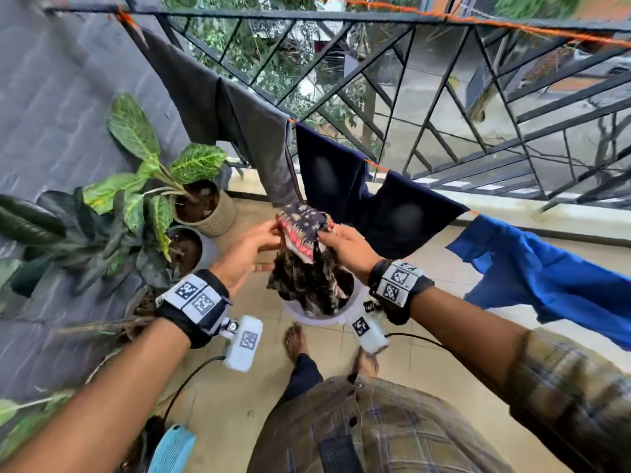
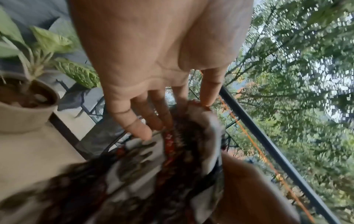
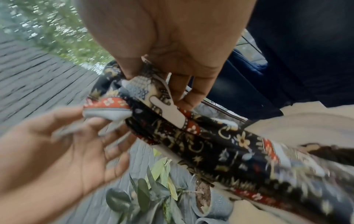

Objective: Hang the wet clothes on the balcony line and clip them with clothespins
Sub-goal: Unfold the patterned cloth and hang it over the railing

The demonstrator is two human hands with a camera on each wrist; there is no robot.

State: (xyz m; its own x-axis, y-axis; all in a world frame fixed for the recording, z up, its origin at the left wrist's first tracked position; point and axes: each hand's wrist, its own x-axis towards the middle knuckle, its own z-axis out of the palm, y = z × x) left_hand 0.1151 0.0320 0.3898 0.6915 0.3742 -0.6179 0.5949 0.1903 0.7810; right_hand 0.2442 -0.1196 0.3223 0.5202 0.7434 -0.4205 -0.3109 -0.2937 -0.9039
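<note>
A dark patterned cloth (image 1: 300, 230) with red, cream and black print hangs bunched above a white bucket (image 1: 300, 317), its lower end trailing into the bucket. My left hand (image 1: 273, 238) pinches its red-trimmed upper edge lightly, thumb on top and nearly straight fingers underneath (image 2: 138, 128). My right hand (image 1: 324, 235) grips the other side of that upper edge between thumb and curled fingers (image 3: 182, 100). The cloth (image 3: 210, 136) runs as a twisted band below the right palm. The orange line (image 1: 375, 164) passes just beyond the hands. No clothespin is in view.
On the line hang a grey garment (image 1: 239, 124), two navy pieces (image 1: 327, 175) and a blue garment (image 1: 546, 274). Potted plants (image 1: 205, 206) stand at the left against a grey wall. A black metal railing (image 1: 444, 114) closes the far side. My foot (image 1: 295, 339) is beside the bucket.
</note>
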